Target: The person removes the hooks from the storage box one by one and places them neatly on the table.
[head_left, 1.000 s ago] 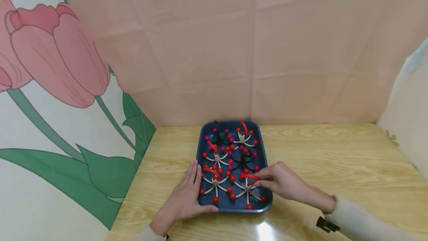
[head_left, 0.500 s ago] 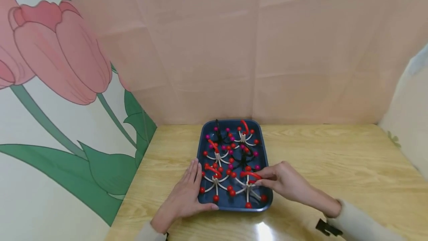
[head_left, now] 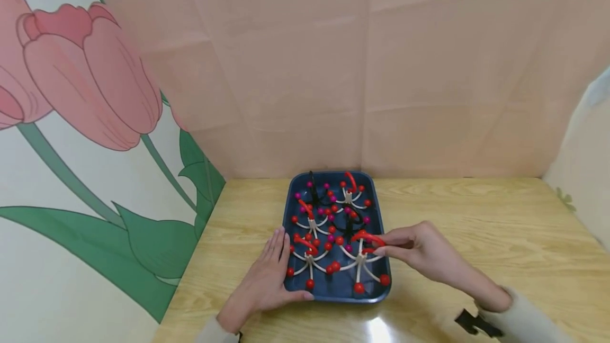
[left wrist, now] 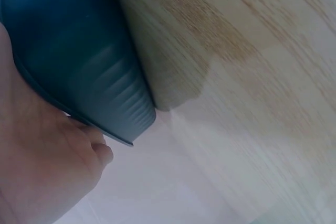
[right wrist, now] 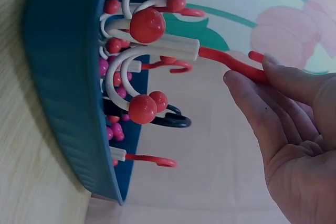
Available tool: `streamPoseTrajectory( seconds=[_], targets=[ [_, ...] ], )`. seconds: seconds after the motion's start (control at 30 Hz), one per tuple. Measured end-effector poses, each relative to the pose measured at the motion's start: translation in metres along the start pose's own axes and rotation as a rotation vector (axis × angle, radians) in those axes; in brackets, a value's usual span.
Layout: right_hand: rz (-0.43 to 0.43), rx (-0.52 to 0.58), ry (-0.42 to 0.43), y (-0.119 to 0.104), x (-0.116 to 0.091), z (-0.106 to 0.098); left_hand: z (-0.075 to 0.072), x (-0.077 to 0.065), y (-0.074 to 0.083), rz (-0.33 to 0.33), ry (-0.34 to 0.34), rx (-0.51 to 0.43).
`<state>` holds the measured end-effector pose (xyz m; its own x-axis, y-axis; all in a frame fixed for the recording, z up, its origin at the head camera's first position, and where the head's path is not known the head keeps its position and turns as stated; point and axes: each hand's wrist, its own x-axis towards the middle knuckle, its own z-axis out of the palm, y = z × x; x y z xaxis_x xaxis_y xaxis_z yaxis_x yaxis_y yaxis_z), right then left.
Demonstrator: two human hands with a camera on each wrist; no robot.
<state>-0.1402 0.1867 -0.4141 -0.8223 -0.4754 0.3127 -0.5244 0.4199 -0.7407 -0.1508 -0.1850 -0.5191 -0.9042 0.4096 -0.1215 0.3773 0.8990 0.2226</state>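
Head: at four o'clock of a dark-blue, round-cornered rectangular tray [head_left: 330, 293], the right hand [head_left: 431, 253] pinches the red hook [head_left: 370, 236] of a white-legged, red-ball-tipped piece [head_left: 360, 259]; at eight, the left hand [head_left: 267, 280] rests, fingers together, thumb apart. Left wrist: that hand touches the tray's rim at eight o'clock. Right wrist: the hook lies at two o'clock.

an indoor corner, the exact kind of room unclear. a wood-grain table [head_left: 514, 216] meets a creased pinkish-beige backdrop [head_left: 452, 68], with a large tulip print [head_left: 95, 78] at left.
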Motion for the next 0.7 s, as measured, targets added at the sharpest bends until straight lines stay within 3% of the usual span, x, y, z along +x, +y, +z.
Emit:
streamPoseTrajectory(
  seconds=[0.13, 0.43, 0.7],
  targets=[
    [-0.012, -0.017, 0.074, 0.000, -0.002, -0.007, 0.000, 0.000, 0.000, 0.004, 0.002, -0.003],
    [0.125, -0.034, 0.181, -0.002, -0.010, -0.041, 0.001, 0.000, 0.000, 0.009, -0.004, -0.022],
    [0.207, -0.074, 0.267, 0.010, -0.013, -0.070, 0.001, 0.000, 0.000, -0.005, -0.005, -0.039]
  ],
)
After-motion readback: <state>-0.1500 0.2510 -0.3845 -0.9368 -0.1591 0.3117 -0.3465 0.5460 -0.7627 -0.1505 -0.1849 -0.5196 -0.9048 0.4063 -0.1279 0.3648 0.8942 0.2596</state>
